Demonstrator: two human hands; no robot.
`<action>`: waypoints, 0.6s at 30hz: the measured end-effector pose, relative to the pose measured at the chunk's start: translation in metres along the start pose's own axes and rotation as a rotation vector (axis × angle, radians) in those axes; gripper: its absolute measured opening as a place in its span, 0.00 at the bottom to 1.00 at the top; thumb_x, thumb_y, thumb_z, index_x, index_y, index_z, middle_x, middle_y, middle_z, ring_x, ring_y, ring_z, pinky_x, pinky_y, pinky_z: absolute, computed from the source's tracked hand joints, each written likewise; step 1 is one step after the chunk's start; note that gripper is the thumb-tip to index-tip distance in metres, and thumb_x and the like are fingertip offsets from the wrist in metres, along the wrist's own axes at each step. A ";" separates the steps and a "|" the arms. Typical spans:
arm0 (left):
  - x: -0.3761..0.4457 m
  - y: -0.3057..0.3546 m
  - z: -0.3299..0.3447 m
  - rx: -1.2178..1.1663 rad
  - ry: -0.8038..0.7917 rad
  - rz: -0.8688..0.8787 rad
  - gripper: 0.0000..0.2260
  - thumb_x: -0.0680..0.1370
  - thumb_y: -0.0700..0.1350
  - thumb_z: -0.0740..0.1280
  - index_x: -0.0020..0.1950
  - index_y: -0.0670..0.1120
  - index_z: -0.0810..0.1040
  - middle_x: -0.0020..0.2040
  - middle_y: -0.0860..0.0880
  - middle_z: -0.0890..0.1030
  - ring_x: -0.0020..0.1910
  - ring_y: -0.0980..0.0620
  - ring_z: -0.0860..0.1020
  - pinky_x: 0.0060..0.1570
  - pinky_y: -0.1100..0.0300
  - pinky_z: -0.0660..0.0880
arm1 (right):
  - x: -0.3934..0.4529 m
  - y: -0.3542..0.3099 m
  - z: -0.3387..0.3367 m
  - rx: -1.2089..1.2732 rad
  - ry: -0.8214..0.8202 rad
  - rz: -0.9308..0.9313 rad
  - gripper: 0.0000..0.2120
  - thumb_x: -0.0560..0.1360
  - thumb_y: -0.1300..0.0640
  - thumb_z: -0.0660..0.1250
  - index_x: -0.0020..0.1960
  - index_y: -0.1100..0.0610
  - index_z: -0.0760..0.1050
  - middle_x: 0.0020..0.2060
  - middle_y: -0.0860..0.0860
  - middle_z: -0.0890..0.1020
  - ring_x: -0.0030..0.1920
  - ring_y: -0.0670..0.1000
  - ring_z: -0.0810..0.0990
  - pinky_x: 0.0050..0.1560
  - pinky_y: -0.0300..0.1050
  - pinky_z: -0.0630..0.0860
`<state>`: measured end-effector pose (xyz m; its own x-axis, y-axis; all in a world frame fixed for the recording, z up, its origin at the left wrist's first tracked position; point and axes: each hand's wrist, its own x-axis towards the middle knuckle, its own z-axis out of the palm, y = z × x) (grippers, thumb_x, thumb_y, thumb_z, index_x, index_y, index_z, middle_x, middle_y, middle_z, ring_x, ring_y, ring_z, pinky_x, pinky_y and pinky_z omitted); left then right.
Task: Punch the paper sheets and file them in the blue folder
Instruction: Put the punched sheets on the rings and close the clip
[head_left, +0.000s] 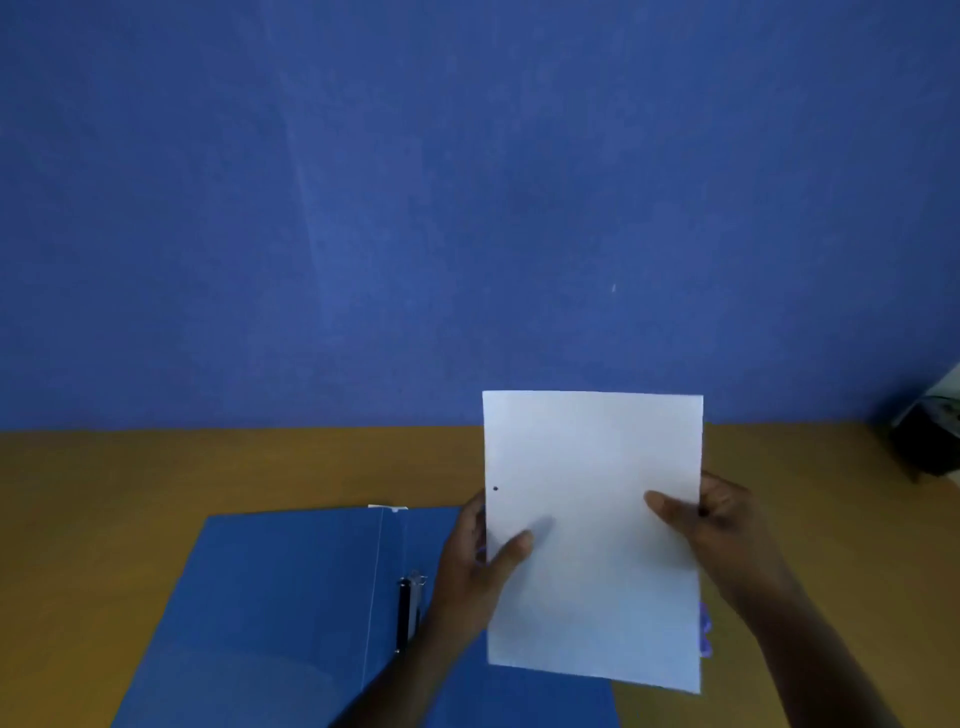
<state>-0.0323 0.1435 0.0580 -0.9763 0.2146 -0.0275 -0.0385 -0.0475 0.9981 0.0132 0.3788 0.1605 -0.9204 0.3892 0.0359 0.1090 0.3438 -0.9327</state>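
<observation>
Paper sheets (592, 540), white and rectangular, held upright above the brown wooden surface (156, 478), between both hands. One small dark punched hole visible near the left edge of the sheets, just above the left thumb. Left hand (478, 561) gripping the left edge, thumb laid across the front face, remaining fingers hidden behind the paper. Right hand (717, 519) gripping the right edge, thumb pressed on the front, fingers curled round the back. Both grips closed on the sheets, neither wide.

Blue cardboard folder (280, 597) lying open and flat on the surface, below and to the left of the sheets, its right half partly hidden by the left forearm and by the paper. Metal clip mechanism with a black lever (408, 608) sitting near the folder's spine, just beside the left wrist. Small white tab (388, 507) showing at the folder's far edge near the spine. Purple-blue edges (705, 631) peeking out beyond the lower right side of the sheets; what they belong to cannot be told.

Blue wall (467, 182) rising behind the surface. Dark, blurred object (930, 441) at the far right edge, too indistinct to identify.
</observation>
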 end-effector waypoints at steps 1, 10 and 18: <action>0.001 0.009 -0.001 -0.012 0.052 0.031 0.23 0.71 0.54 0.73 0.64 0.52 0.75 0.59 0.57 0.83 0.58 0.59 0.80 0.55 0.61 0.76 | -0.004 0.002 0.008 0.034 0.006 -0.011 0.05 0.75 0.65 0.71 0.47 0.57 0.84 0.40 0.52 0.88 0.39 0.49 0.86 0.35 0.42 0.81; -0.018 0.002 -0.008 0.049 0.274 0.151 0.15 0.73 0.52 0.69 0.58 0.52 0.77 0.53 0.61 0.83 0.54 0.61 0.81 0.53 0.70 0.74 | -0.036 0.032 0.053 0.142 0.101 -0.153 0.06 0.76 0.64 0.70 0.53 0.57 0.81 0.45 0.49 0.87 0.46 0.45 0.85 0.42 0.36 0.80; -0.016 0.002 -0.006 0.151 0.224 0.120 0.10 0.75 0.49 0.66 0.55 0.60 0.77 0.52 0.68 0.82 0.53 0.66 0.80 0.52 0.71 0.75 | -0.035 0.058 0.065 0.061 0.073 -0.094 0.07 0.75 0.66 0.70 0.53 0.61 0.81 0.42 0.36 0.86 0.43 0.29 0.81 0.44 0.22 0.72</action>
<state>-0.0184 0.1343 0.0603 -0.9953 -0.0055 0.0963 0.0954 0.0896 0.9914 0.0273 0.3291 0.0815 -0.8957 0.4193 0.1481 -0.0016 0.3300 -0.9440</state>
